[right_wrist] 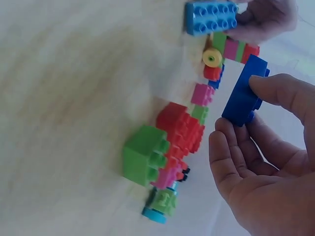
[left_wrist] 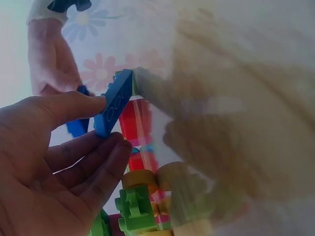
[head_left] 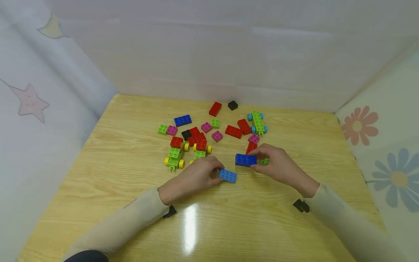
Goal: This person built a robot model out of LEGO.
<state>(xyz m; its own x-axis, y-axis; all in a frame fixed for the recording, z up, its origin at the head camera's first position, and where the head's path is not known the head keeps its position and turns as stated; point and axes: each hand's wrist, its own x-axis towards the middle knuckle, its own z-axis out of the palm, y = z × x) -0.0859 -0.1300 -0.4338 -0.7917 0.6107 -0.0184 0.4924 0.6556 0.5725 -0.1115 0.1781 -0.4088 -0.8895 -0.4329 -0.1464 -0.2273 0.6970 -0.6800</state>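
My left hand [head_left: 196, 176] pinches a light blue brick [head_left: 228, 176] by its left end, studs facing up in the head view. Thumb and fingertips grip its edges in the left wrist view, where the brick [left_wrist: 116, 104] stands tilted. To the right, my right hand [head_left: 277, 164] holds a dark blue brick [head_left: 244, 160] by its right end. The right wrist view shows the thumb on one face of this brick [right_wrist: 242, 93] and fingertips at its lower end. The two bricks are apart, close to each other over the table. A green brick [head_left: 265, 161] is partly hidden behind the right hand.
Two green wheeled toys with yellow wheels, the left one [head_left: 174, 157] and the right one [head_left: 200, 150], stand beyond the left hand. A green wheeled base [head_left: 258, 122] with blue wheels is at the back right. Loose red, pink, green, black and blue bricks [head_left: 182, 120] lie between.
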